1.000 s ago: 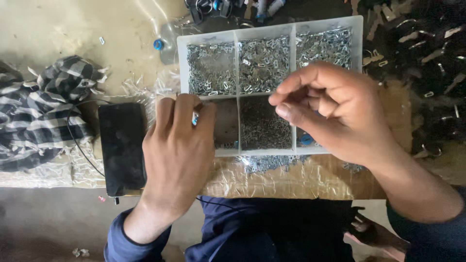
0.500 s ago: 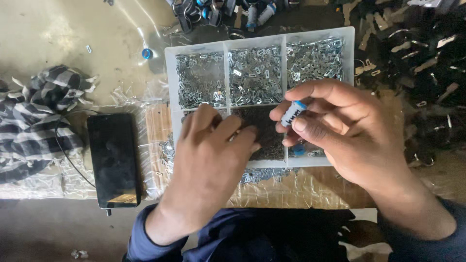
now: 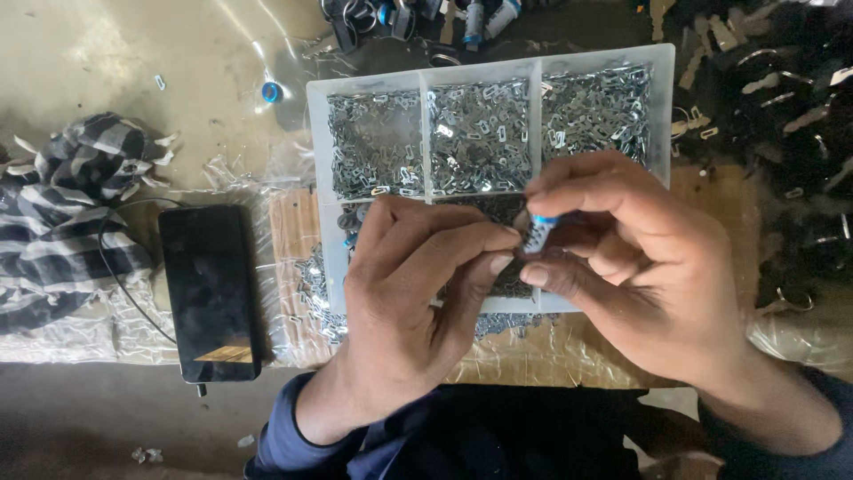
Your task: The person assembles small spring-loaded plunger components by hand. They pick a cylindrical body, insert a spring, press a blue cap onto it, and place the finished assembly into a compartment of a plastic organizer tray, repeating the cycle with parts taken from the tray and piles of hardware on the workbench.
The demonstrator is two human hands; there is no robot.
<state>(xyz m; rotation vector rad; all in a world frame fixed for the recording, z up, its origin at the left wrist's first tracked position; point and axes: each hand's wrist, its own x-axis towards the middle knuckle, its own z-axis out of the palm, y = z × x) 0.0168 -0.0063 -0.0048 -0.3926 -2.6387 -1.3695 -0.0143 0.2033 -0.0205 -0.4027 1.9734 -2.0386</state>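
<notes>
Small blue-capped part (image 3: 538, 233), pinched by both hands, right (image 3: 622, 258), left (image 3: 418, 284), above divided tray's near edge (image 3: 330, 267), phone (image 3: 211, 289) well left.

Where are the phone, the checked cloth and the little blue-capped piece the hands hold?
black phone (image 3: 211, 289), head view, middle of its dark screen.
checked cloth (image 3: 67, 218), head view, centre of the crumpled folds.
blue-capped piece (image 3: 539, 229), head view, its body just under the blue end.

Shiny metal clips (image 3: 480, 133) fill a translucent plastic tray (image 3: 665, 107); at nine o'clock lie a glossy black phone (image 3: 211, 289) and soft striped cloth (image 3: 62, 222).
</notes>
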